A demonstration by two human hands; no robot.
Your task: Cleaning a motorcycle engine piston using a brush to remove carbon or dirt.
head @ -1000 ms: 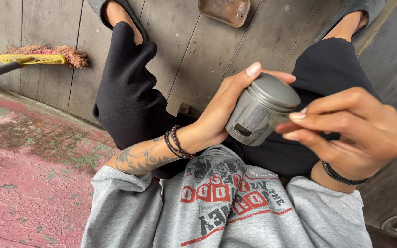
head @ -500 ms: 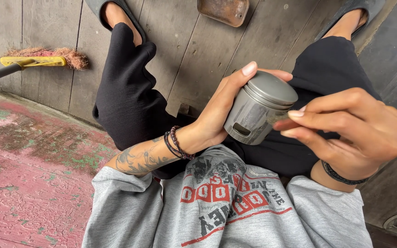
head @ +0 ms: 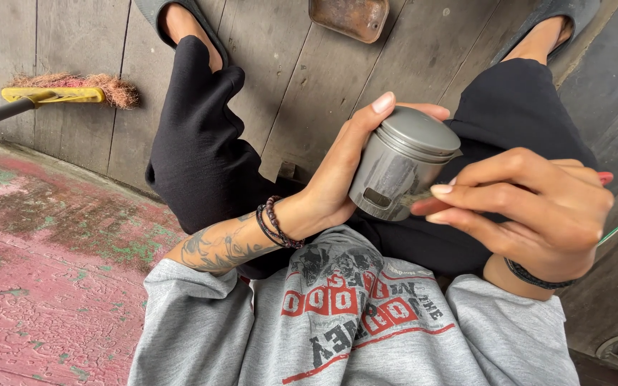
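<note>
A rough workshop or shed floor: worn wooden planks (head: pixel 309 78), peeling red-painted slab (head: pixel 44 286), yellow broom (head: pixel 66 91), rusty tray (head: pixel 348 18).

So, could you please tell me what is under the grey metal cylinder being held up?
Directly below the grey metal cylinder are black trousers over a wooden plank floor. The left hand wraps its far side and the right hand covers its lower edge, so its underside is hidden.

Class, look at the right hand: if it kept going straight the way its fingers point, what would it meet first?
Most likely the grey metal cylinder held in the left hand; the right hand fingers point leftward at its lower side, seemingly almost touching.
</note>
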